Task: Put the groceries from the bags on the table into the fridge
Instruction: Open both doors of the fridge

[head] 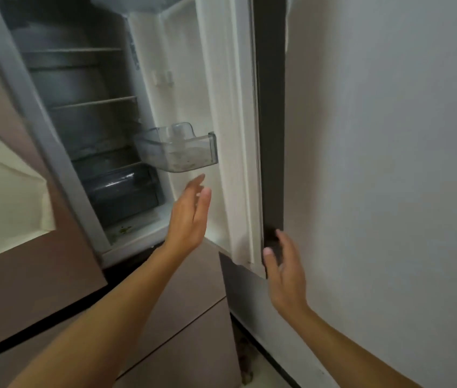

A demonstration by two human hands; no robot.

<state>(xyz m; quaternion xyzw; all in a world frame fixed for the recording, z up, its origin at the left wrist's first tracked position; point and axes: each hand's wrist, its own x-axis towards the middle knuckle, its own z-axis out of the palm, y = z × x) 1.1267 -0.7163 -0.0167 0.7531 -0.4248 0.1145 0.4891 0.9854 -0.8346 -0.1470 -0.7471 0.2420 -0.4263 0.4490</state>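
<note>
We had the white-lined fridge door (230, 135) open. Our left hand (191, 217), fingers straight, hung at 6 o'clock of the clear curved plastic bin (177, 148); right hand (286, 273), fingers loose, was by the door's dark edge.

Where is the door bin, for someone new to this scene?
Find the open fridge door, its white liner facing left. Partway down it hangs the door bin, just above the left hand. It is the only clear plastic tray on that door.

Fridge (87, 130) with right door (230, 121) swung open, dim bare shelves inside, clear drawer at bottom, clear door bin (177, 148) on door's inner side
</note>
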